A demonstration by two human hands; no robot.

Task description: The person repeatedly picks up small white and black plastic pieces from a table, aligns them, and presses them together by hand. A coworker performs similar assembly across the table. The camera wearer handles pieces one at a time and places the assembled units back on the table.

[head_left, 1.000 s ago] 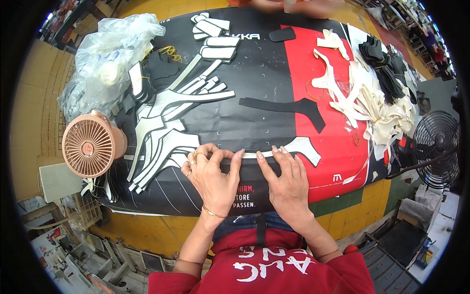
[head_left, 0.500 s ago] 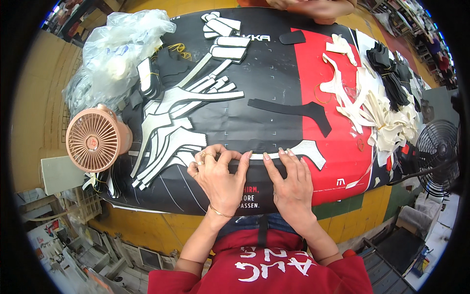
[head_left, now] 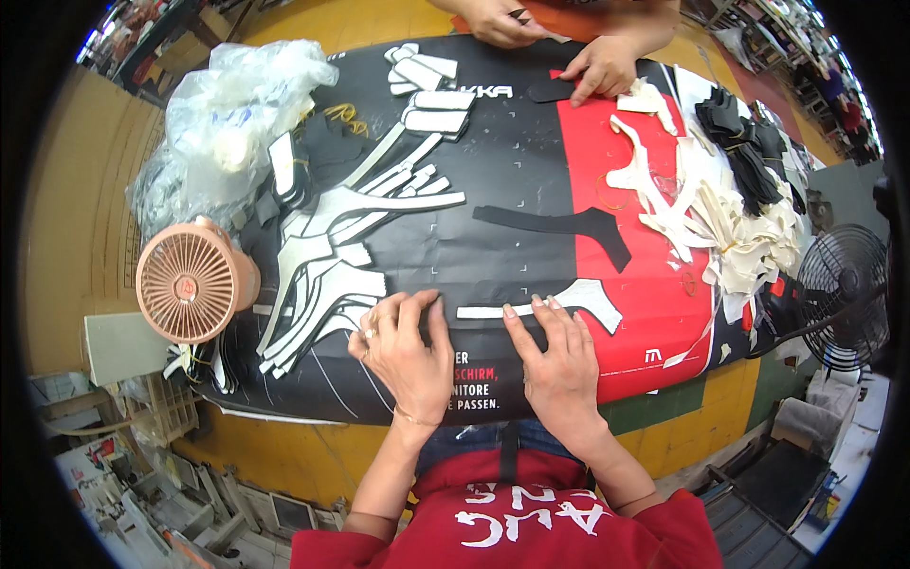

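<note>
A white-faced cut piece (head_left: 595, 300) with a dark edge lies flat; it has a narrow strip and a flared, notched right end. My right hand (head_left: 559, 365) rests with straight fingers, their tips on the strip. Left of the strip's end and apart from it is my left hand (head_left: 403, 365). Its fingers are curled, with thumb and forefinger tips together; anything small between them is hidden. Beyond the white piece lies a black piece (head_left: 555, 223) of similar shape. Fanned white-faced pieces (head_left: 327, 284) lie near my left hand.
A pink fan (head_left: 190, 283) and plastic bags (head_left: 237, 114) stand at left. Cream pieces (head_left: 749, 228), a black bundle (head_left: 744, 152) and a dark fan (head_left: 842, 294) are at right. Across the table, another person's hand (head_left: 605, 68) touches a small black piece (head_left: 550, 90).
My left hand has moved left, off the strip, uncovering its end. My right hand stays on the piece. The other person's hands have come further over the table's far edge.
</note>
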